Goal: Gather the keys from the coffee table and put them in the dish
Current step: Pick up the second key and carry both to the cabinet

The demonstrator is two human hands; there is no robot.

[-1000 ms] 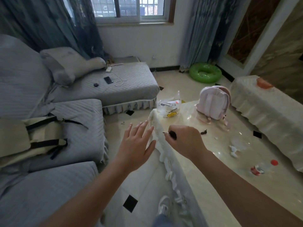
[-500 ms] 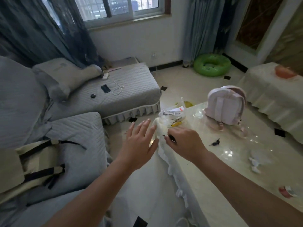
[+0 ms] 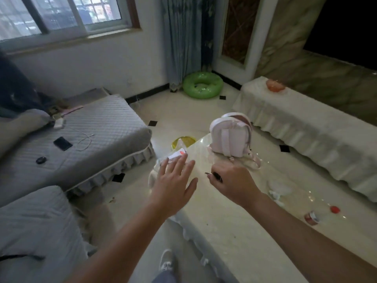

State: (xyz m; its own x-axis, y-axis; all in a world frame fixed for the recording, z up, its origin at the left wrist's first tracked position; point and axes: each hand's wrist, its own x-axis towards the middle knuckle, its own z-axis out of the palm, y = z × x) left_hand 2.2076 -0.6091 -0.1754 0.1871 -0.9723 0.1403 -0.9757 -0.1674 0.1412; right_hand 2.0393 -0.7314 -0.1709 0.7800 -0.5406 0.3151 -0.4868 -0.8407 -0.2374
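Carry step, judging by the grip: right hand is closed around a dark-headed key, metal tip poking out left of the knuckles, held above the glossy surface just in front of the pink backpack. Left hand is empty, fingers spread flat, hovering at the surface edge left of the backpack, over a clear bag with a white-red packet. No other keys visible on the surface; hidden ones can't be ruled out. Dish not certain: an orange bowl-like thing sits on the cloth-covered bench well behind the backpack, and a yellow container sits on the floor just left of the backpack. Next move probably: pick out the dish, carry the key there, open fingers over it. A bottle with a red cap lies right of the backpack, nearer the camera.
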